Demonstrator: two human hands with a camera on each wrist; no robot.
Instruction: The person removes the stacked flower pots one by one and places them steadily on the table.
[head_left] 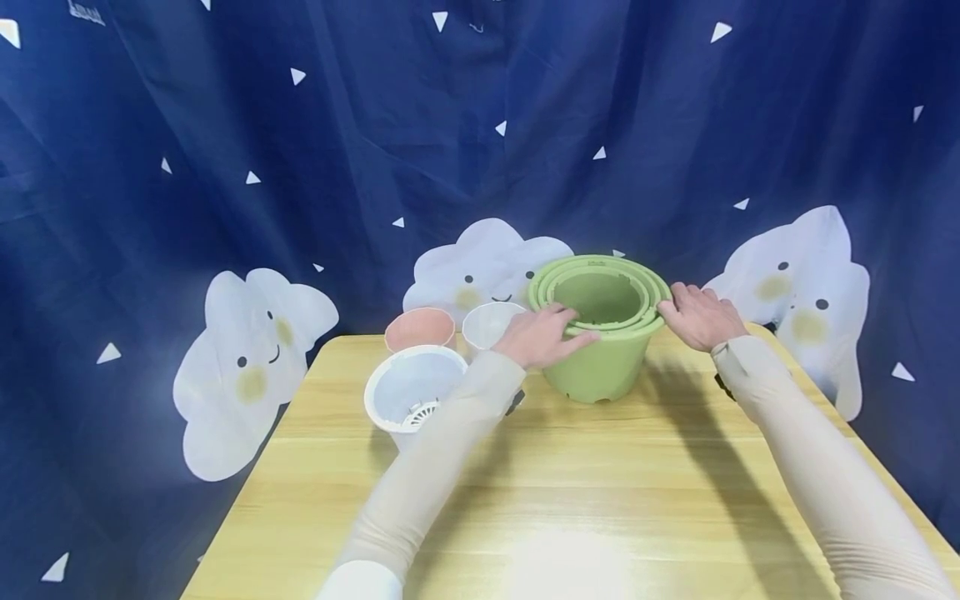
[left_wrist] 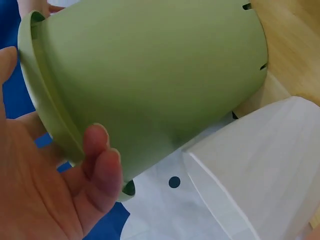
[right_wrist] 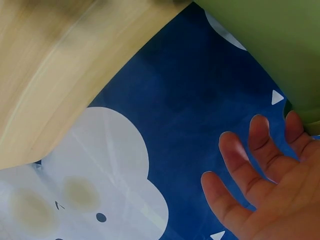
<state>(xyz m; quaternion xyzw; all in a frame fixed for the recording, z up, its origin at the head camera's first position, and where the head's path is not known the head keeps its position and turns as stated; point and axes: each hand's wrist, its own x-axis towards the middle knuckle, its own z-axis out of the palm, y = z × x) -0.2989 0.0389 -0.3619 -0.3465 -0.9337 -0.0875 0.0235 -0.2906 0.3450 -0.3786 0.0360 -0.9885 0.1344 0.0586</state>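
A nest of green plastic flower pots [head_left: 596, 371], rim inside rim, stands upright at the back of the table. My left hand [head_left: 536, 333] grips the left front of its rim. In the left wrist view some of those fingers pass over the rim while other fingertips [left_wrist: 100, 172] curl along the outside wall. On the opposite side, my right hand [head_left: 701, 315] pinches the rim at the thumb. Its other fingers [right_wrist: 232, 150] spread loosely away from the pot in the right wrist view.
Left of the green pots stand a large white pot [head_left: 382, 392] with a slotted bottom, a pink pot [head_left: 420, 327] and a smaller white pot [head_left: 483, 321]. The wooden table [head_left: 637, 475] ends close behind them at a blue curtain [head_left: 360, 150] with clouds.
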